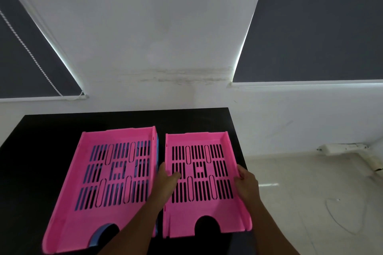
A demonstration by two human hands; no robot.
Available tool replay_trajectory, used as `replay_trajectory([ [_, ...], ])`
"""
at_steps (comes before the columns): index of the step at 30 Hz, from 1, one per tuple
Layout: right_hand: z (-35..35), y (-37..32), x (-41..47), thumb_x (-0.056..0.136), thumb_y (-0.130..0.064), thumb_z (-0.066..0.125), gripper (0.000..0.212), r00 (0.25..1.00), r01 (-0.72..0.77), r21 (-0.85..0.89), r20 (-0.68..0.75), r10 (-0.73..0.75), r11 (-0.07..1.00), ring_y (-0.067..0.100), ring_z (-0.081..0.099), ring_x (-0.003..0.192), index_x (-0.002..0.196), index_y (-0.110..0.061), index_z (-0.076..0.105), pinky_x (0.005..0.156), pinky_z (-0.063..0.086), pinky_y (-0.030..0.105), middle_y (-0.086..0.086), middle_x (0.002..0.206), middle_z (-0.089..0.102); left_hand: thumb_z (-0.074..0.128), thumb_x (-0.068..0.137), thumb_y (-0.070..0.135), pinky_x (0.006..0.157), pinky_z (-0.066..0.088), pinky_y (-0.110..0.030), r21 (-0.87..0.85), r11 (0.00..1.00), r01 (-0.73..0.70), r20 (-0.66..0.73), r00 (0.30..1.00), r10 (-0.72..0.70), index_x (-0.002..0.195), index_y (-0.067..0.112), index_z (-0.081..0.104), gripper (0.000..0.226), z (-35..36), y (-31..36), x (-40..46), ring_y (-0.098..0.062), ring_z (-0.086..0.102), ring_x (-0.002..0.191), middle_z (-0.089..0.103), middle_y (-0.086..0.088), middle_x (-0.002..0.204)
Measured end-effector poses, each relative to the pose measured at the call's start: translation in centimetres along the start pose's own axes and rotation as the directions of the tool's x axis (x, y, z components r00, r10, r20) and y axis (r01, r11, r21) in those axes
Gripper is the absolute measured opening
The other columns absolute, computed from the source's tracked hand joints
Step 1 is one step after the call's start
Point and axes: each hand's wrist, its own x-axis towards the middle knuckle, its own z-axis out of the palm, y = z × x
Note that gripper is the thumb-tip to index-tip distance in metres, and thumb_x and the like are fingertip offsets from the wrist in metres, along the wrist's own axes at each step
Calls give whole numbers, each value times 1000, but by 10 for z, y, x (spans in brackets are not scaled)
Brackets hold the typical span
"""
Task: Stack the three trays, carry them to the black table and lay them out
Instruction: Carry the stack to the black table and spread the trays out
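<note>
Two pink slotted trays lie side by side on the black table (41,151). The right pink tray (204,216) lies flat on the table. My left hand (165,180) grips its left wall, thumb inside. My right hand (246,182) grips its right wall. The left pink tray (83,219) rests on top of a blue tray (99,234), which shows only through the slots, at the front notch and along the right side.
The table's right edge runs just beside the right tray, with pale floor (310,192) beyond it. A white wall (165,47) and dark window blinds (321,27) stand behind the table. A thin cable (339,223) lies on the floor.
</note>
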Motion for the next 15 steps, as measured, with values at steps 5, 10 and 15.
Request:
replay_trajectory([
  [5, 4, 4, -1, 98, -2, 44, 29, 1000, -22, 26, 1, 22, 999, 14, 72, 72, 110, -12, 69, 55, 53, 17, 2, 86, 72, 60, 90, 14, 107, 45, -55, 3, 1000, -18, 10, 1000, 18, 154, 18, 26, 72, -1, -3, 5, -33, 52, 131, 47, -14, 149],
  [10, 11, -13, -3, 95, -4, 45, 24, 983, -70, 49, -164, 77, 996, 8, 66, 64, 107, -5, 66, 47, 44, 11, 5, 84, 70, 58, 89, 7, 57, 58, -20, 1, 996, -84, 20, 996, 84, 139, 25, 47, 55, -6, 2, 5, -11, 72, 88, 68, 1, 115],
  [15, 31, -49, -6, 98, -5, 50, 33, 959, 6, 131, -283, 32, 991, 5, 63, 64, 128, -8, 62, 44, 42, 9, -2, 93, 64, 59, 89, 11, 54, 52, -13, -38, 986, -163, 2, 987, 164, 126, 38, 52, 47, -22, 13, 2, 8, 69, 79, 65, 17, 100],
])
